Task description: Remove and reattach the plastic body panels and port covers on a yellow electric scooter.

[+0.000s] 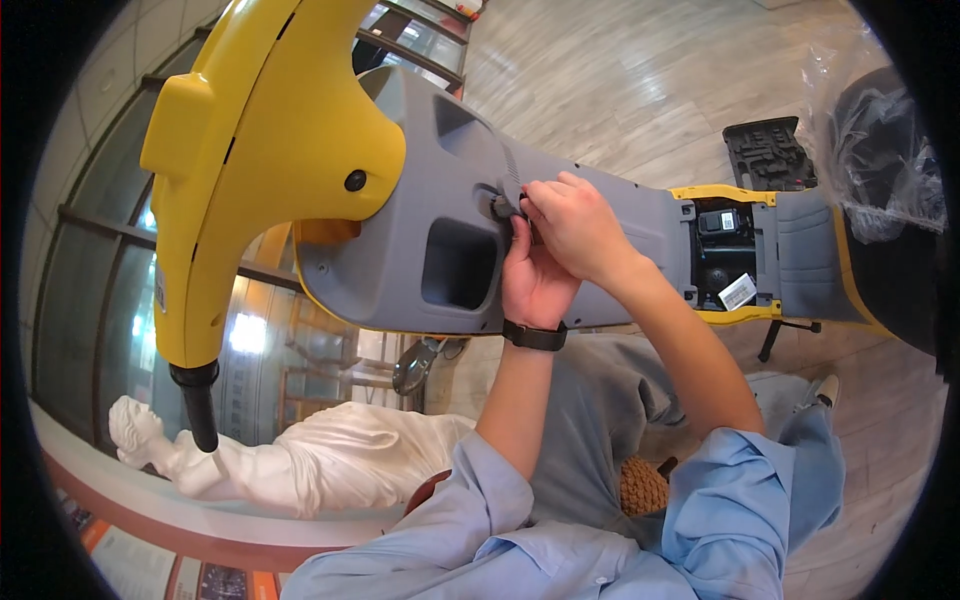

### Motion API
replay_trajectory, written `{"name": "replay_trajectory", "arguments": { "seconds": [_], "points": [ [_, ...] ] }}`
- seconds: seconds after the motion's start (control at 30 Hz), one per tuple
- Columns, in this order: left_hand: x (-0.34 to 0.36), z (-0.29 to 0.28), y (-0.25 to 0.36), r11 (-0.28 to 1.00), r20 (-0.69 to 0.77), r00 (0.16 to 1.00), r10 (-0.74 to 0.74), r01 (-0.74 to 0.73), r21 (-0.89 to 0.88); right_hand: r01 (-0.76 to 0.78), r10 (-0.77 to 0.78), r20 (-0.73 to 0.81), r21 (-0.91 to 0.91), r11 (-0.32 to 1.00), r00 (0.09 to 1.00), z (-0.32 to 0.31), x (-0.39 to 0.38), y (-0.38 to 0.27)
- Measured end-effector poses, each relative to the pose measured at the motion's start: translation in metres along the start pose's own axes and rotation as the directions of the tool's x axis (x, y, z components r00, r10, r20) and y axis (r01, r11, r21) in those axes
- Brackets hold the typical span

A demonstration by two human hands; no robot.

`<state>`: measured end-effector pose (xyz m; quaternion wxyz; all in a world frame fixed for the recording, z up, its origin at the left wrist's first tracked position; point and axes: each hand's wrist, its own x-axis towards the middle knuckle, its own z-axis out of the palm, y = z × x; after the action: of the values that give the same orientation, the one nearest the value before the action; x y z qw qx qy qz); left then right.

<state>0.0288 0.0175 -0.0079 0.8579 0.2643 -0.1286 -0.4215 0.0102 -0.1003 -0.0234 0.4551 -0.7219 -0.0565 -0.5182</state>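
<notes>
Both my hands are close together at the grey front panel (625,215) of a yellow scooter. My left hand (540,280), with a dark band on its wrist, is palm-up, thumb raised beside a small dark plug-like part (502,207) on the panel. Over it my right hand (580,225) bends down, thumb and fingers pinched together. A bit of something dark shows at the fingertips, too small and covered to name. Just left of the hands, the panel has a square pocket (460,264); a second pocket (458,128) sits above it.
The scooter's yellow handlebar cover (265,120) and black grip (202,415) rise at the left. At the right lies an open battery bay (722,250) beside the seat (808,250). Plastic wrap (880,150), a black tool case (768,153) and a white statue (340,450) are around it.
</notes>
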Motion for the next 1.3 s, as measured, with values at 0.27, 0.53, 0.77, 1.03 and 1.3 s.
{"name": "replay_trajectory", "arguments": {
  "seconds": [0.27,0.53,0.77,1.03,1.3],
  "points": [
    [0.001,-0.001,0.002,0.998,-0.117,0.993,0.004,-0.012,-0.067,-0.036,0.039,-0.007,0.215,0.976,0.999,-0.002,-0.001,-0.002],
    [0.002,-0.001,0.002,0.952,0.015,1.0,-0.012,0.016,-0.306,-0.048,0.052,0.133,-0.029,0.998,0.99,-0.011,0.003,-0.012],
    [-0.001,0.0,0.003,0.954,0.136,0.989,-0.048,0.086,-0.286,-0.006,0.018,0.146,-0.084,0.996,0.989,-0.005,0.007,-0.005],
    [-0.002,-0.001,0.005,0.995,-0.105,0.994,0.014,-0.024,-0.101,0.027,-0.025,0.036,-0.033,0.999,0.999,-0.004,0.006,-0.002],
    [0.0,0.01,0.0,0.997,-0.097,0.994,0.047,-0.053,-0.053,-0.004,0.005,0.026,-0.014,1.0,1.0,-0.006,0.001,-0.003]
  ]
}}
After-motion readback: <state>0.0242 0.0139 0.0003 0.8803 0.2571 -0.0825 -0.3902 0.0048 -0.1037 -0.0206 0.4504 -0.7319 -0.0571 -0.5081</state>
